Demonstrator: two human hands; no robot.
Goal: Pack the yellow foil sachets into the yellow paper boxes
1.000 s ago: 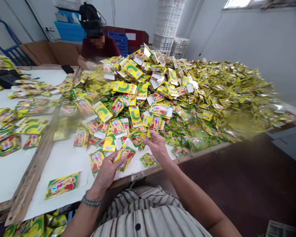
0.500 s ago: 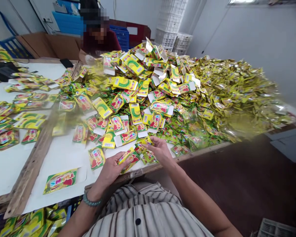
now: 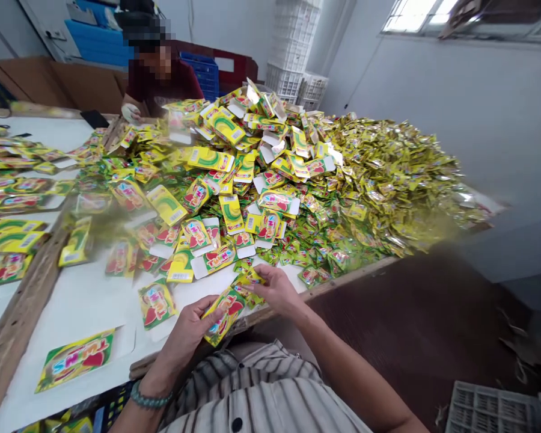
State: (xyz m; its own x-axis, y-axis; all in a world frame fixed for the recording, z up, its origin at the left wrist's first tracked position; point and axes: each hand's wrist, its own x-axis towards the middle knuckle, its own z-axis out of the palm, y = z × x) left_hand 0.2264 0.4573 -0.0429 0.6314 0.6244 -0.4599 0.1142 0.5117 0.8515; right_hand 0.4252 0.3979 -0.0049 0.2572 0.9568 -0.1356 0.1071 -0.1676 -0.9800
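Observation:
My left hand grips a small yellow and green carton with watermelon pictures and "TWINS" lettering, held over the table's front edge. Close beside it, my right hand pinches a small yellow-green candy packet at the upper end of the carton. Whether the packet's end is inside the carton I cannot tell. A pile of printed cartons, several with white flaps standing out, rises just beyond my hands. Under and right of them lie many little green packets. A single carton lies left of my hands.
A flattened carton lies front left on the white tabletop. A wooden strip divides the table. Yellow packets heap up at right. Across the table sits a person with a gloved hand. A white crate stands on the floor.
The view has swung right, so things appear further left. The carton in my left hand has turned its broad printed face upward, and my right hand has brought the packet to its upper end.

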